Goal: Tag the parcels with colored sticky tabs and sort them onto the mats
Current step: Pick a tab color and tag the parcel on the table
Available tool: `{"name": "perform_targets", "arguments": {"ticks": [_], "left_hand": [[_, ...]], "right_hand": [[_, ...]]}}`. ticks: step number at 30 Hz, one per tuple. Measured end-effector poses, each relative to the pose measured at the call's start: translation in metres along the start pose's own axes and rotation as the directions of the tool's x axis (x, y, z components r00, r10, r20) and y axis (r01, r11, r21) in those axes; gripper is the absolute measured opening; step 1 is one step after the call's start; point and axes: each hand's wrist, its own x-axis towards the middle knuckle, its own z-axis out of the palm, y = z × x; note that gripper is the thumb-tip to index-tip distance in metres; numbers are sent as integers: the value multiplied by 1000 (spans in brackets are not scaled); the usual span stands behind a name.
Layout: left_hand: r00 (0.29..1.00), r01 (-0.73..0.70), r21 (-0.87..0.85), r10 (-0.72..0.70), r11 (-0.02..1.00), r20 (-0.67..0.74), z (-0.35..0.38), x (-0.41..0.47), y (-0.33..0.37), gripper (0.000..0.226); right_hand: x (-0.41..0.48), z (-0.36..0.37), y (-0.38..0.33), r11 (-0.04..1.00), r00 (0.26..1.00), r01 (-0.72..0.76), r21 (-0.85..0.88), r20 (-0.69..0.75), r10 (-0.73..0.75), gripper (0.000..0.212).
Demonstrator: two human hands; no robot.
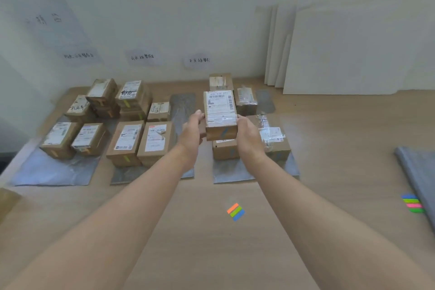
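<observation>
I hold a brown cardboard parcel [220, 115] with a white shipping label and a blue tab on its front. My left hand [191, 134] grips its left side and my right hand [248, 135] grips its right side. The parcel hangs above the right grey mat [235, 172], over another blue-tabbed parcel [225, 149]. A taped parcel [274, 140] sits beside it on that mat. The middle mat [150, 174] holds several green-tabbed parcels, such as one [126, 142] near its front. Several orange-tabbed parcels lie on the left mat [54, 172]. An orange, green and blue tab pad [235, 211] lies on the table.
More colored tabs [413, 203] lie at the right edge next to a folded grey mat [417, 176]. White boards [341, 52] lean against the wall at back right. Handwritten paper labels [143, 57] hang on the wall behind the mats.
</observation>
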Motion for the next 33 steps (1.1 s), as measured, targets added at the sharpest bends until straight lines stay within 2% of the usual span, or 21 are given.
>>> {"name": "perform_targets", "arguments": {"ticks": [7, 13, 17, 24, 28, 33], "left_hand": [[984, 161, -16, -159, 987, 75, 23, 76, -44, 41], [977, 207, -40, -204, 977, 68, 34, 123, -83, 41], [982, 189, -26, -188, 982, 31, 33, 146, -100, 43], [985, 175, -3, -175, 985, -13, 22, 146, -98, 49], [988, 154, 1, -154, 988, -9, 9, 120, -82, 57], [998, 56, -41, -56, 998, 12, -10, 60, -44, 59]], "right_hand": [[70, -1, 47, 991, 991, -131, -35, 0, 131, 39], [115, 10, 89, 977, 976, -206, -54, 56, 209, 38], [132, 18, 101, 986, 984, -164, -44, 59, 166, 41], [126, 20, 96, 991, 986, -132, -15, -100, 130, 53], [101, 16, 75, 997, 986, -79, -19, -149, 75, 52], [48, 18, 34, 1000, 990, 20, -11, -136, -21, 48]]}}
